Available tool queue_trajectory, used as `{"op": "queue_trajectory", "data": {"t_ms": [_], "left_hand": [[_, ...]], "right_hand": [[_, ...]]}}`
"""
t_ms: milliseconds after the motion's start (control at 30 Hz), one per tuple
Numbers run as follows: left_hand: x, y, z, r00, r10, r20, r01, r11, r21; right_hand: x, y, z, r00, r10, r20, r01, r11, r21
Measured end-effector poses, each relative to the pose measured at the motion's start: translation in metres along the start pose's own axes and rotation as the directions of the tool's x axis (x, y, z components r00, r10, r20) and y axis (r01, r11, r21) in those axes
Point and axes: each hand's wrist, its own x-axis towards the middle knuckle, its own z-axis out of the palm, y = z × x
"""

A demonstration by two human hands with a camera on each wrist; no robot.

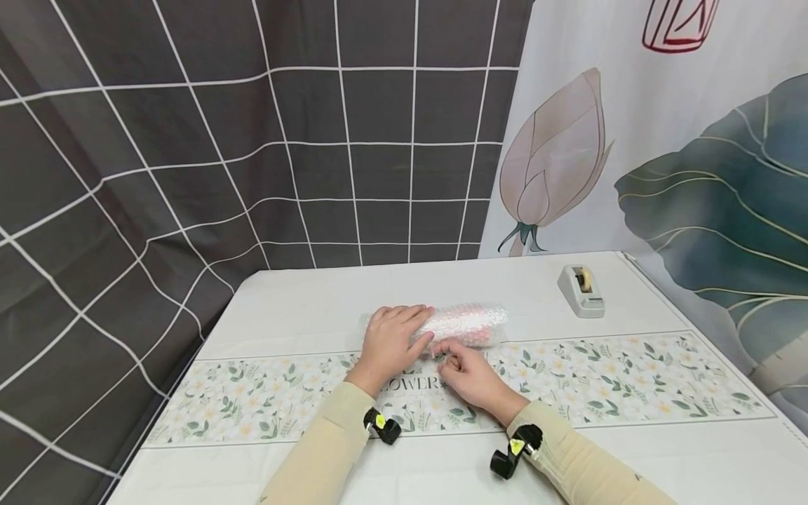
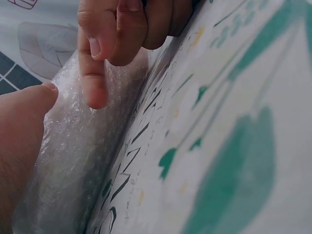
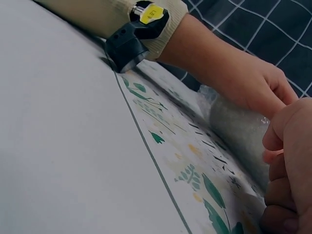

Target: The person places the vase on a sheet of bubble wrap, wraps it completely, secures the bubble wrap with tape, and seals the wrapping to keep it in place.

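Observation:
A roll of clear bubble wrap (image 1: pixel 467 321) lies crosswise on the table, with something pinkish showing through it. My left hand (image 1: pixel 390 345) rests on the roll's left part, fingers extended over the top and thumb towards the near side. My right hand (image 1: pixel 475 380) is at the near side of the roll, close to the left thumb. In the left wrist view its index finger (image 2: pixel 93 83) reaches down against the bubble wrap (image 2: pixel 73 146), while the other fingers are curled. I see nothing held in the right hand.
A grey tape dispenser (image 1: pixel 582 293) with a yellowish tape roll stands at the back right of the white table (image 1: pixel 303 301). A floral printed band (image 1: pixel 606 382) crosses the tabletop beneath my hands. Behind hang a dark grid curtain (image 1: pixel 379 168) and a pale curtain with plant prints (image 1: pixel 562 42).

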Motion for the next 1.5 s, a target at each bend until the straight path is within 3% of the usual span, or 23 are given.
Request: {"op": "queue_trajectory", "data": {"t_ms": [133,233,367,500,700,833,1500], "left_hand": [[0.0000,-0.0001,0.0000,1.000,0.008,-0.013,-0.008,1.000,-0.003],[-0.0002,0.0000,-0.0004,1.000,0.011,-0.012,-0.011,1.000,-0.003],[-0.0004,-0.0001,-0.0008,1.000,0.012,-0.008,-0.012,1.000,-0.001],[-0.0004,-0.0002,-0.0008,1.000,0.013,-0.018,-0.013,1.000,-0.004],[0.0006,-0.0004,0.0004,1.000,0.013,-0.023,-0.013,1.000,0.002],[0.0006,-0.0004,0.0008,1.000,0.008,-0.015,-0.008,1.000,0.013],[0.0004,-0.0003,0.0001,1.000,0.010,-0.020,-0.010,1.000,0.016]], "right_hand": [[-0.0006,0.0001,0.0008,1.000,-0.015,0.020,0.016,0.998,-0.065],[-0.0016,0.0020,0.0001,0.994,-0.091,0.054,0.094,0.994,-0.064],[-0.0039,0.0058,-0.0021,0.972,-0.197,0.125,0.192,0.980,0.053],[-0.0047,0.0089,-0.0026,0.959,-0.250,0.133,0.229,0.961,0.154],[-0.0039,0.0091,-0.0012,0.986,-0.165,-0.022,0.166,0.985,0.039],[-0.0025,0.0097,-0.0003,0.986,-0.136,-0.096,0.135,0.991,-0.026],[0.0006,0.0027,-0.0007,0.999,-0.025,-0.038,0.019,0.990,-0.142]]}}
